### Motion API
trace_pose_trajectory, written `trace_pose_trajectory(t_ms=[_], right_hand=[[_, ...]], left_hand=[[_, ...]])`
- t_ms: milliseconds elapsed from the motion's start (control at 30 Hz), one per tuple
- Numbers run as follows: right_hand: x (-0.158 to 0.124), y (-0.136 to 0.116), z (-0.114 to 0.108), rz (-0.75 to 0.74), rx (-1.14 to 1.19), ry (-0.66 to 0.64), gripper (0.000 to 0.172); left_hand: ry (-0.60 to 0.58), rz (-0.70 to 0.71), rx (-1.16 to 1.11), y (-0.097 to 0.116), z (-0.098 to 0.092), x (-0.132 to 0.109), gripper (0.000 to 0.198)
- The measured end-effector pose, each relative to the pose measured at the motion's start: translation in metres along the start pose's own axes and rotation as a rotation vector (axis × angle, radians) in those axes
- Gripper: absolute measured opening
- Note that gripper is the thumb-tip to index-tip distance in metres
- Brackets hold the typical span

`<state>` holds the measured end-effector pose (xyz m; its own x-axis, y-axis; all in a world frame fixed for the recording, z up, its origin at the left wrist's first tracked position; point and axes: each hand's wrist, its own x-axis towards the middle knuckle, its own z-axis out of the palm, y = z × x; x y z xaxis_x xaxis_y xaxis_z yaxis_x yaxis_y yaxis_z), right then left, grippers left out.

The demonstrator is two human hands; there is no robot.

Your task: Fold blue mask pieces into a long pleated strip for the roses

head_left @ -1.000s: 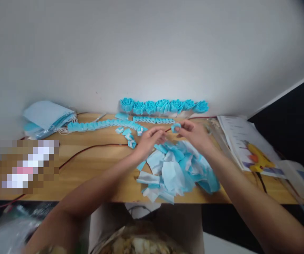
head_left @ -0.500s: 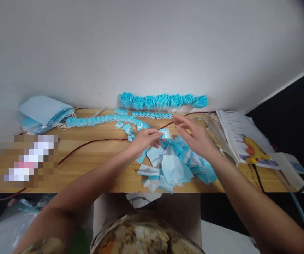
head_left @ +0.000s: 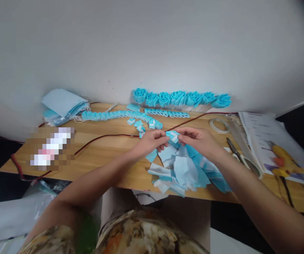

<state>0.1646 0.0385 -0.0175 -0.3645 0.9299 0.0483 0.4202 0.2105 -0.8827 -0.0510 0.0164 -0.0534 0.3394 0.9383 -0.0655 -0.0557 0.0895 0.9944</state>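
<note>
Between my two hands is a small folded piece of blue and white fabric (head_left: 172, 135), held above the pile. My left hand (head_left: 153, 143) pinches its left side. The fingertips of my right hand (head_left: 195, 139) are closed on its right edge. Just below lies a loose heap of blue and white fabric pieces (head_left: 186, 169), partly covered by my right forearm. Several small folded pieces (head_left: 139, 126) rest left of my hands, beside a long overlapping row of folded blue pieces (head_left: 114, 115).
Blue fabric roses (head_left: 178, 98) line the wall. A stack of blue face masks (head_left: 63, 102) is at the back left. Scissors (head_left: 238, 153), a clear coil (head_left: 219, 125), printed sheets (head_left: 257, 137) and a yellow glue gun (head_left: 286, 158) lie on the right. A red-black cable (head_left: 96, 137) crosses the wooden table (head_left: 109, 169).
My right hand has come in from the right and taken hold of the folded piece, which one flap now crosses at a slant. The whole view has shifted slightly.
</note>
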Motion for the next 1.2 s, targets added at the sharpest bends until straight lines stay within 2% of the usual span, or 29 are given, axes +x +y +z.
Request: trace_pose_trajectory(t_ms=[67,133,200,233,300,400,500,600,667,767,833,933,1067,1200], right_hand=[[0.007,0.009,-0.009,0.031,-0.004,0.051,0.030],[0.020,0.023,-0.022,0.056,-0.029,0.125,0.031],[0.036,0.037,-0.036,0.051,-0.170,0.162,0.032],[0.043,0.043,-0.043,0.042,-0.284,0.169,0.032],[0.055,0.048,-0.053,0.002,-0.531,0.176,0.034],[0.065,0.043,-0.052,-0.101,-0.760,0.132,0.042],[0.073,0.031,-0.029,-0.291,-0.789,-0.035,0.045],[0.089,0.024,0.008,-0.486,-0.781,-0.215,0.049],[0.101,0.022,0.032,-0.557,-0.809,-0.298,0.055],[0.116,0.025,0.053,-0.589,-0.865,-0.358,0.054],[0.120,0.027,0.053,-0.574,-0.865,-0.380,0.046],[0.115,0.030,0.036,-0.510,-0.756,-0.337,0.040],[0.098,0.032,0.004,-0.315,-0.540,-0.201,0.043],[0.086,0.036,-0.016,-0.155,-0.461,-0.180,0.046]], left_hand=[[0.063,0.066,0.144,0.003,-0.018,-0.001,0.027],[0.222,0.167,0.365,0.007,-0.045,-0.001,0.027],[0.398,0.222,0.629,0.010,-0.076,0.002,0.024],[0.446,0.210,0.779,0.010,-0.092,0.003,0.023],[0.417,0.171,1.037,0.009,-0.117,0.006,0.024],[0.210,0.203,1.273,0.003,-0.135,0.008,0.039],[-0.010,0.218,1.382,-0.002,-0.134,0.011,0.060],[-0.119,0.218,1.426,-0.006,-0.122,0.016,0.065],[-0.129,0.257,1.426,-0.008,-0.111,0.020,0.054],[-0.036,0.285,1.431,-0.012,-0.095,0.022,0.045],[0.030,0.280,1.432,-0.016,-0.087,0.020,0.048],[0.061,0.287,1.361,-0.022,-0.086,0.017,0.055],[0.183,0.336,1.134,-0.024,-0.101,0.016,0.047],[0.331,0.399,0.987,-0.024,-0.116,0.019,0.040]])
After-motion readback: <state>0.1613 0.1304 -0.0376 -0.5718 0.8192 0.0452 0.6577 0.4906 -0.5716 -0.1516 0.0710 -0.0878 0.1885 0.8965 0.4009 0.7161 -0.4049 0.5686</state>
